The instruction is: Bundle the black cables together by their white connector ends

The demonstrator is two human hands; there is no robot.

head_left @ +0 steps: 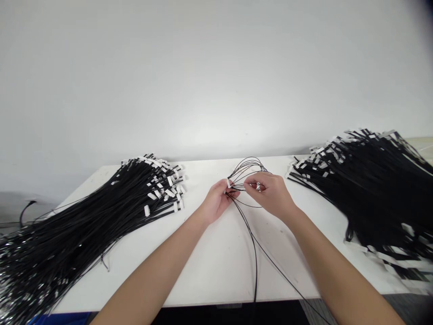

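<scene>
Between finger and thumb, my left hand [218, 201] pinches a small white connector [229, 183]. Thin black wires [248, 161] run from it and arc in loops to the right. My right hand [269, 192] is closed in a pinch on some of these wires, a short way right of the connector. Its fingertips partly hide which wires are held. Other black wires [252, 234] trail down from the connector across the white table [209, 262] and over its front edge.
On the left lies a large heap of black cables [94, 221] with white connectors at the far end. A second heap of black cables [372, 194], with white connectors at both ends, covers the right side. A pale wall [216, 81] stands behind the table.
</scene>
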